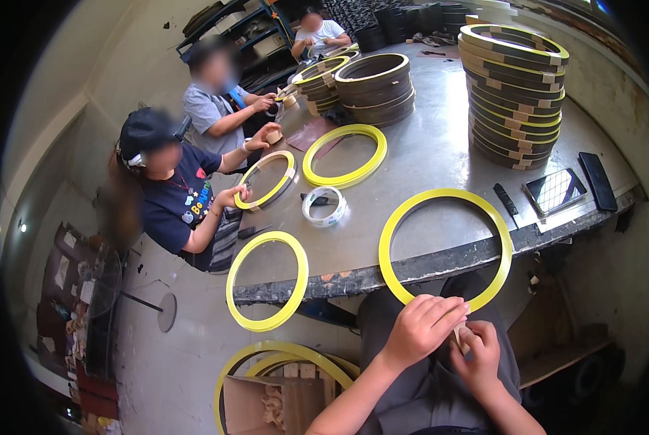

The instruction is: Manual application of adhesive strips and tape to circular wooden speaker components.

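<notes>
A large yellow ring (387, 246) with a dark inner side leans over the table's near edge, its lower rim above my lap. My left hand (427, 330) is closed over the near part of that rim, fingers pressed together. Just right of it, my right hand (479, 355) pinches a small piece of tan tape (460, 336) against the ring's lower rim. Both hands touch or nearly touch there. How the tape lies on the ring is partly hidden by my fingers.
Another yellow ring (234, 293) overhangs the table edge. A tape roll (324, 217), a knife (506, 199) and two phones (555, 192) lie on the metal table (440, 156). Tall ring stacks (516, 109) stand behind. Co-workers (183, 192) sit left; a cardboard box (273, 402) is below.
</notes>
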The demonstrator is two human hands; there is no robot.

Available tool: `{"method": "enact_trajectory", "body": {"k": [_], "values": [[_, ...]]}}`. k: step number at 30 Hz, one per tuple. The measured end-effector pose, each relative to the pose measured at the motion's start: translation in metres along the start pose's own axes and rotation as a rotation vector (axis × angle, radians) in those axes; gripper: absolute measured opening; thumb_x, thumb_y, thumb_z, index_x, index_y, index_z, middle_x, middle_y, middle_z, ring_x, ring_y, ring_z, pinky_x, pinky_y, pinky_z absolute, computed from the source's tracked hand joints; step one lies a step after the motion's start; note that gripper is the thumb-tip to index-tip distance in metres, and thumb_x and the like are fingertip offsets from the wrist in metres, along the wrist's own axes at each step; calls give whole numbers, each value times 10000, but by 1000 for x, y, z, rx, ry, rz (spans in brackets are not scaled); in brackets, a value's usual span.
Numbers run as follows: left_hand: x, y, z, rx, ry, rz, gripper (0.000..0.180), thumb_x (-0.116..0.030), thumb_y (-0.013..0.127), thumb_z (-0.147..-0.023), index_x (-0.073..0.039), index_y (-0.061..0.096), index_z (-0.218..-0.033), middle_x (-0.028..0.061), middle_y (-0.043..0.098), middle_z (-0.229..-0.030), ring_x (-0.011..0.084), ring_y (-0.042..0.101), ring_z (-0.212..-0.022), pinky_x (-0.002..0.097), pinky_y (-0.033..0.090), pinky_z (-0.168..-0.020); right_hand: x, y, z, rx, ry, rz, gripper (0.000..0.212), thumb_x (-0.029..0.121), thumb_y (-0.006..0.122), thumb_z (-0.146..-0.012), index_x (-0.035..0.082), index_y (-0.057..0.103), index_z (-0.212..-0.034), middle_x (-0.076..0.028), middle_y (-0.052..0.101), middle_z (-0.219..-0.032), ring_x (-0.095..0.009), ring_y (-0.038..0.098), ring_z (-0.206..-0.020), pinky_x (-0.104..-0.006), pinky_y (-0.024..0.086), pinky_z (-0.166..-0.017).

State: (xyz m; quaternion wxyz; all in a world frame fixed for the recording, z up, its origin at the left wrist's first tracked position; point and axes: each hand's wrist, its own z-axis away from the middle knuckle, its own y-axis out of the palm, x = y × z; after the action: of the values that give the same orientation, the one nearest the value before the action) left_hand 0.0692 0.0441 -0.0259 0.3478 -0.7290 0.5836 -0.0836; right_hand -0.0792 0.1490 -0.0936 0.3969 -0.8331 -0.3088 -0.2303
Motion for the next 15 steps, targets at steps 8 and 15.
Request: {"method": "enact_trajectory", "body": {"k": [8, 15], "values": [[-4, 2, -1, -21, 12, -9, 276, -75, 809, -791, -58, 749, -1060, 67, 737, -1062, 233, 710, -866, 356, 542, -746, 25, -37, -9, -41, 29, -22, 384, 18, 779, -728, 55, 656, -1089, -152, 631, -1003, -314, 644, -831, -388, 532, -697], [-1, 3, -3, -32, 1, 7, 265, -83, 817, -801, -60, 745, -1056, 42, 744, -1042, 213, 715, -859, 346, 536, -733, 26, -39, -15, -23, 12, -46, 297, 26, 762, -721, 52, 701, -1010, -136, 634, -973, -287, 643, -783, -368, 522, -645]]}}
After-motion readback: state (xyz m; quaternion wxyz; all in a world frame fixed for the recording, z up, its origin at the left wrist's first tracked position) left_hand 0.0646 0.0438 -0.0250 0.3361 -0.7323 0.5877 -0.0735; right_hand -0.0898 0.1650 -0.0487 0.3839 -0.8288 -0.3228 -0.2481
